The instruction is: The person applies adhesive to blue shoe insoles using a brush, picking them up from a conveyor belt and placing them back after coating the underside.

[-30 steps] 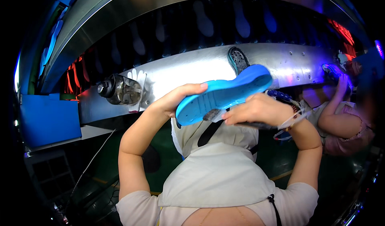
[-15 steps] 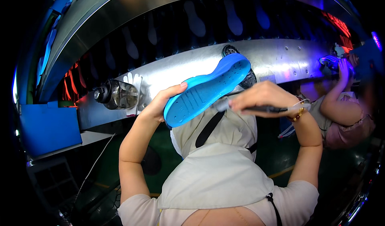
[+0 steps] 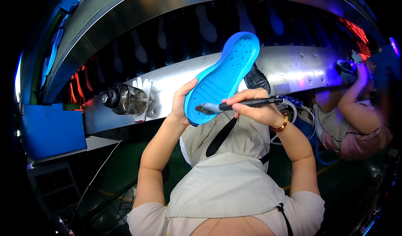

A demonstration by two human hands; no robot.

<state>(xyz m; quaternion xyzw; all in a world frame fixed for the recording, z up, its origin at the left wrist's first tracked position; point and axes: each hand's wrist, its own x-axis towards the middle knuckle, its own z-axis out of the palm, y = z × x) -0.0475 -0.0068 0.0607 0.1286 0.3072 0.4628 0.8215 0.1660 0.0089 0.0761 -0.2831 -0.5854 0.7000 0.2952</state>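
A bright blue shoe sole (image 3: 222,83) is tilted up in front of me, its hollow inner face with grooves and small holes toward me. My left hand (image 3: 183,100) grips its near left edge, thumb over the rim. In my right hand (image 3: 256,106) is a brush (image 3: 247,103) with a black handle. Its pale and dark bristles lie over the near end of the sole and seem to touch the inner surface. Behind the blue sole, partly hidden by it, a black sole (image 3: 255,78) rests on the metal bench.
A dark clear bottle (image 3: 127,100) and a white glove (image 3: 144,87) lie on the metal bench (image 3: 167,77) at left. Beyond it, several soles hang or lie in a dark recess. A co-worker (image 3: 356,106) sits at right. White tubing (image 3: 291,110) hangs below the bench.
The sole has swung more upright, its far end moving up and left. The brush has come left from beside the sole onto its near end.
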